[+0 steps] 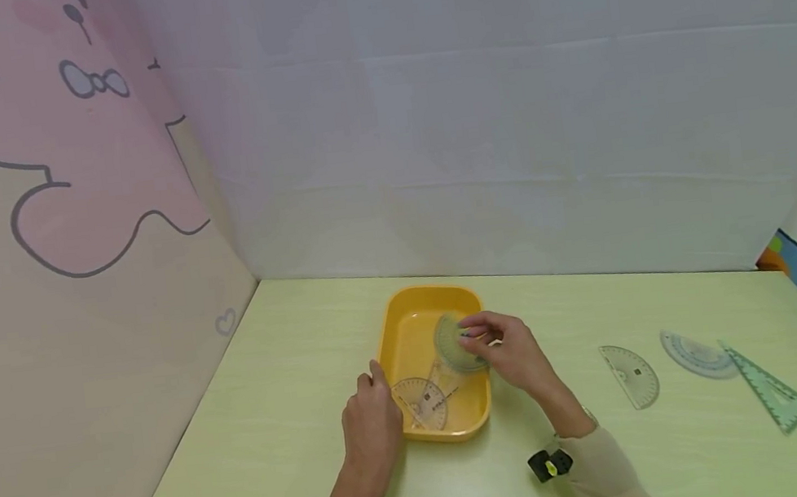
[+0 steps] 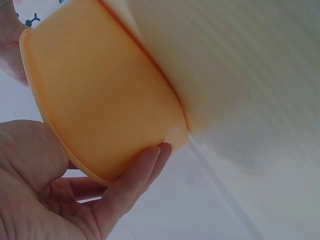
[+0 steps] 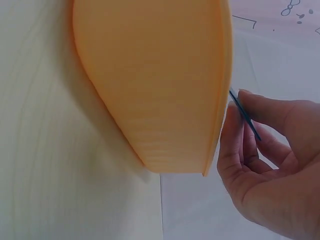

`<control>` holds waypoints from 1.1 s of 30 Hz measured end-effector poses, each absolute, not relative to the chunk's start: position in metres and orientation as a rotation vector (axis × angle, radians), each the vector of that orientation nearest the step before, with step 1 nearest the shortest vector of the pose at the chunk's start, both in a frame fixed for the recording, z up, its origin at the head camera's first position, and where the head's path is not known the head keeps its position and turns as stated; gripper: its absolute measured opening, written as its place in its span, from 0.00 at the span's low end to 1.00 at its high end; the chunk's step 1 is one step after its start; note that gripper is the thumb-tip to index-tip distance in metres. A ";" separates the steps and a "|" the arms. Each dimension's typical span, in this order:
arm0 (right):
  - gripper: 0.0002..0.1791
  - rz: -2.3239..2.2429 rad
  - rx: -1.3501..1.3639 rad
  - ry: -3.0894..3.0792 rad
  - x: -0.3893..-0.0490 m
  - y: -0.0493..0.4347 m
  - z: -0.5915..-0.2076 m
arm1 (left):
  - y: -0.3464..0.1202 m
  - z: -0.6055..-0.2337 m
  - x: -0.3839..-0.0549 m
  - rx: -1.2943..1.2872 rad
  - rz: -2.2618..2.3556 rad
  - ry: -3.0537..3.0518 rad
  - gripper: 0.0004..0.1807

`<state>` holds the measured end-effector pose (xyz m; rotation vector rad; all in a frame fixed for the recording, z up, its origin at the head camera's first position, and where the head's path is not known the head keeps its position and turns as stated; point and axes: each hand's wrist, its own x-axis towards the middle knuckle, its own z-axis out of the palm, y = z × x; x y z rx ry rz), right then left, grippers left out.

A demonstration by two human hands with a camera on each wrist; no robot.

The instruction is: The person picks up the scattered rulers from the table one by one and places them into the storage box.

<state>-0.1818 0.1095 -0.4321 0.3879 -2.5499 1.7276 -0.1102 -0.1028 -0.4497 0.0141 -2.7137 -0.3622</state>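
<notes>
Pale green tabletop, backed by a white sheet; cartoon-printed panel at left. Yellow plastic tray stands on it between the two hands, long axis running away from the person, slightly oblique.

Governing relation: the green semicircular protractor lies to the left of the right hand, over the right half of the tray, curved edge toward the tray's middle. Its outline is blurred in the head view; the right wrist view presents it nearly edge-on beside the rim. Contact between protractor and tray cannot be confirmed. The right hand is the nearer, and holds it.

Right hand: narrow pinch, thumb and fingertips closed on the protractor. Left hand: grips the tray's left side near its front corner, fingers against the outer wall in the left wrist view.

Inside the tray, near end: one clear protractor, with further transparent pieces whose shape cannot be determined. On the tabletop, well right of the tray: a second clear protractor, a bluish protractor, and a green set square, its narrow tip meeting or just beside the bluish one; long axis slanting toward the person and rightward.
</notes>
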 end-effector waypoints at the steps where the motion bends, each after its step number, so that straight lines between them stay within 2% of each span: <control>1: 0.12 1.724 0.387 -2.552 -0.182 0.108 -0.433 | -0.103 -0.449 -0.110 0.018 -0.365 -2.722 0.23; 33: 0.09 1.503 0.429 -2.660 -0.179 0.063 -0.431 | -0.104 -0.451 -0.110 0.005 -0.361 -2.694 0.21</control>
